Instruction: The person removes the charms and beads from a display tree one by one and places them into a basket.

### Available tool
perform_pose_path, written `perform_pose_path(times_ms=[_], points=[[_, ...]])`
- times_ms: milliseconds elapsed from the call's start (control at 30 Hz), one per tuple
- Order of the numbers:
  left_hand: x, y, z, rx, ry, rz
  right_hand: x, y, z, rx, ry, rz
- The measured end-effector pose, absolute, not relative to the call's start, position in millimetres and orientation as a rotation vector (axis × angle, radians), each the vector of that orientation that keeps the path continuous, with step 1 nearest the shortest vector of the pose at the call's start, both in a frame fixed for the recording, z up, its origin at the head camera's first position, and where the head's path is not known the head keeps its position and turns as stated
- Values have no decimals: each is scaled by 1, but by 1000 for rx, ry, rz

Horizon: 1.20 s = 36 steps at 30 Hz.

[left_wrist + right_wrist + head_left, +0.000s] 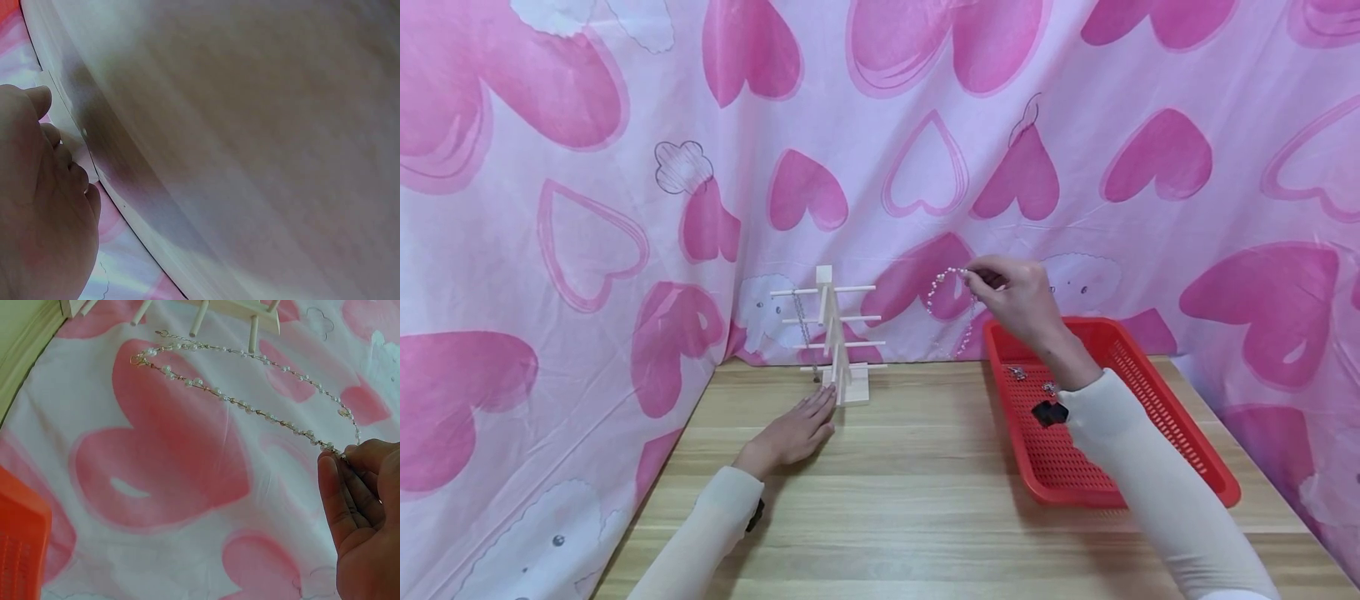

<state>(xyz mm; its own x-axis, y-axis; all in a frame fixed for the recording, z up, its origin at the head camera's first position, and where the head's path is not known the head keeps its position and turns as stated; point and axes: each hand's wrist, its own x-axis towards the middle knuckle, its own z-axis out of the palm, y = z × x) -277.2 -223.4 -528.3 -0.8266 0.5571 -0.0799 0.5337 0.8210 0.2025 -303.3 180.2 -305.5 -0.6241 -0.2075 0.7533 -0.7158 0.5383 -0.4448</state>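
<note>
A pale wooden peg stand [856, 387] rises near the back of the table, with a silver chain [805, 329] hanging from its left-hand pegs. My left hand [793, 433] lies low with straight fingers, its fingertips at the stand's base; the left wrist view shows the palm side of this hand [44, 206]. Up in the air to the right of the stand, my right hand [1015, 292] pinches a pearl-beaded necklace [215, 392] between thumb and fingers. The necklace droops in a loop, and a small extender chain shows at its far end in the right wrist view.
A red plastic basket [1015, 433] stands on the right of the wooden table [917, 500], below my right forearm. Small silver jewellery pieces [1017, 373] lie in it. Pink heart-patterned cloth [925, 167] hangs behind the table and along its left side.
</note>
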Motion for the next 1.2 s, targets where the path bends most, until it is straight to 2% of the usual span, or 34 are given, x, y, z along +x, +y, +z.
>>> perform_pose_path(times_ms=[667, 1200], points=[[-280, -227, -535, 891, 2884, 270, -295, 228, -307, 613, -2125, 1051], [-275, -222, -522, 868, 2851, 293, -292, 265, -317, 563, -2112, 977]])
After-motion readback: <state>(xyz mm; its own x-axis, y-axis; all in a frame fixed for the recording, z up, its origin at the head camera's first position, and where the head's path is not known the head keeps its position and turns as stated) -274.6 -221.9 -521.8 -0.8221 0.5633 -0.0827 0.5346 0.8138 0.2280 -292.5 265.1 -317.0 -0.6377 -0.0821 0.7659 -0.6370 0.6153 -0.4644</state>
